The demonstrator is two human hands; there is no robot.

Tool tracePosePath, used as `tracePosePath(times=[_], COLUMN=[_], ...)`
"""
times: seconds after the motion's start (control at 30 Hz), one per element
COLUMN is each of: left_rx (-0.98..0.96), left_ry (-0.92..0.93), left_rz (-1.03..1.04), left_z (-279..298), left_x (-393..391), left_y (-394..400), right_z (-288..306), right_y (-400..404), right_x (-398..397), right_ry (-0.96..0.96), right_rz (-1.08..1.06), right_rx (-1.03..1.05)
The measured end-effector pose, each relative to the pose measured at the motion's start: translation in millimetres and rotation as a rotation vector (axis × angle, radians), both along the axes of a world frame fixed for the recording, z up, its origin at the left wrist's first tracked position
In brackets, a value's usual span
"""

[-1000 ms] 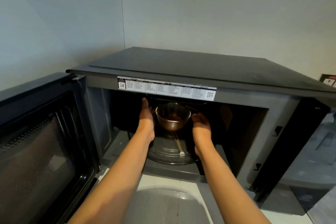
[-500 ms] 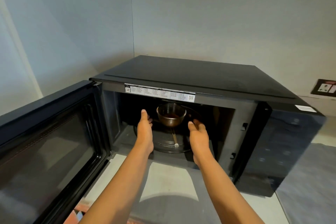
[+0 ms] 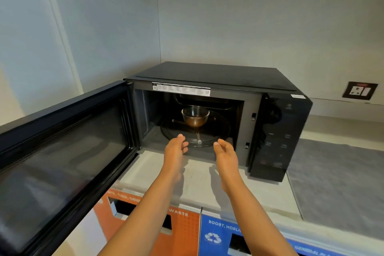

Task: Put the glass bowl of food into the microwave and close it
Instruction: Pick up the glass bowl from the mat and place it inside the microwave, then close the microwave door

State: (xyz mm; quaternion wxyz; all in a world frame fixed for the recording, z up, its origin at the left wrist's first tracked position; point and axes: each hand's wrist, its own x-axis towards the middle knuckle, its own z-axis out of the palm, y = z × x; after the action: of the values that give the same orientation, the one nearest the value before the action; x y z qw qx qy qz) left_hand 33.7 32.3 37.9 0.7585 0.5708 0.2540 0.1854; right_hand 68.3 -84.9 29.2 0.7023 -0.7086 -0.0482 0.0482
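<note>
Glass bowl (image 3: 195,115) sits upright inside the microwave (image 3: 218,110), on the round glass turntable (image 3: 216,131), toward its back and near centre. Bowl is clear; a brown, coppery mass fills its lower part — what the food is cannot be told. Upper half of the bowl looks see-through, rim unobstructed.

Microwave door (image 3: 62,162) stands swung wide to the left, inner window facing the camera. Cavity dark; a white label strip (image 3: 180,88) with fine print runs along the top of the opening. Control panel (image 3: 278,137) on the right side, glossy black, markings too faint to read.

Left hand (image 3: 175,149) and right hand (image 3: 225,152) both hover just outside the cavity mouth, in front of the turntable's near edge, palms turned toward each other. Fingers loosely curled and spread — holding nothing, apart from the bowl and from each other. Bare forearms reach in from the bottom of the frame.

Microwave rests on a pale counter (image 3: 197,176), in a corner of 2 light walls. Grey mat (image 3: 336,183) lies on the counter to the right. Wall socket (image 3: 360,90) behind, on the right. Below the counter edge, 2 bin fronts: an orange bin (image 3: 182,233) marked "WASTE" and a blue bin (image 3: 220,235) with a recycling symbol; their slots are dark, contents not visible.
</note>
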Motion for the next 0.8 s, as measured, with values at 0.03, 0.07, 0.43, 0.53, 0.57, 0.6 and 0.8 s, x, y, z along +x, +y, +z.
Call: tracePosePath(times=[0.03,0.07,0.43,0.53,0.57,0.6,0.8], left_rx=[0.013,0.025,0.349,0.479,0.515,0.551,0.896], left_ry=[-0.001,0.002,-0.037,-0.051,-0.048,-0.041,-0.040], left_rz=[-0.009,-0.013,-0.088,-0.088,-0.083,-0.080,0.041], left_z=[1,2,17,22,23,23,31], left_x=[-5,-11,-74,-97,-108,-120,-194], left_y=[-3,-5,-24,-24,-23,-22,-6], right_z=[0,1,19,24,25,25,11], right_y=[-1,-3,-30,-33,-34,-35,-45], right_x=[-5,-11,-84,-108,-119,-131,-210], right_ry=[-0.003,-0.002,-0.061,-0.066,-0.059,-0.050,-0.037], right_rz=[0.005,0.012,-0.026,-0.053,-0.058,-0.062,-0.077], right_rx=[0.006,0.014,0.022,0.033,0.036,0.039,0.040])
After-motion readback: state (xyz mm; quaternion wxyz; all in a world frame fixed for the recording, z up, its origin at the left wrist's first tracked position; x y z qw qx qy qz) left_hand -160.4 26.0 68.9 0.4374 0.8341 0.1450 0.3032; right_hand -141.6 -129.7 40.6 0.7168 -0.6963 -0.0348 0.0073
